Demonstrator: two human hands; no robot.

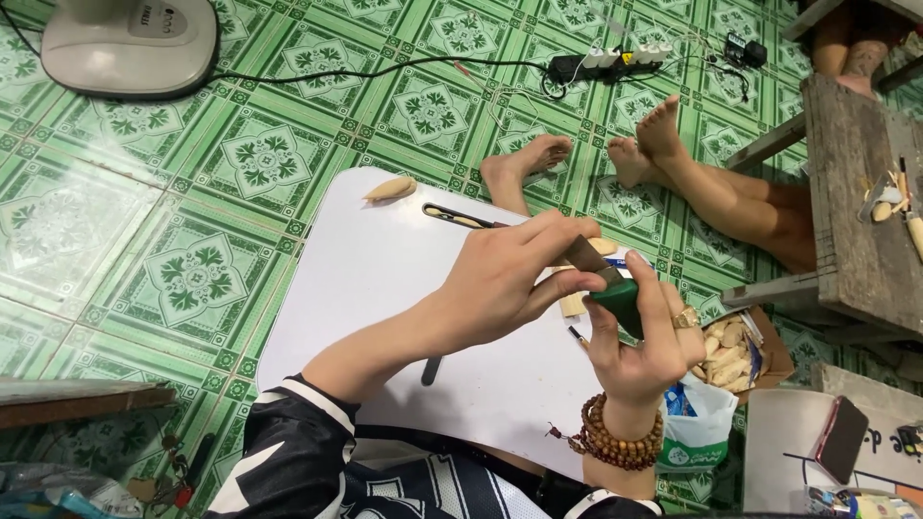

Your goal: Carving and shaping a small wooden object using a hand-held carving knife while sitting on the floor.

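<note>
The left hand (505, 279) pinches a thin blade (584, 255) between closed fingers. The right hand (639, 336) grips a green block (620, 300) against the blade, above the white tabletop (385, 269)

Home carving corner: green patterned floor tiles (240, 163), fan base (130, 43), rough wooden bench (856, 192), carved wood pieces (726, 351).

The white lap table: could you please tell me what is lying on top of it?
On the white lap table lie a pale carved wood piece near the far edge, and a small wood block. The left hand and right hand cover whatever lies beneath them.
</note>
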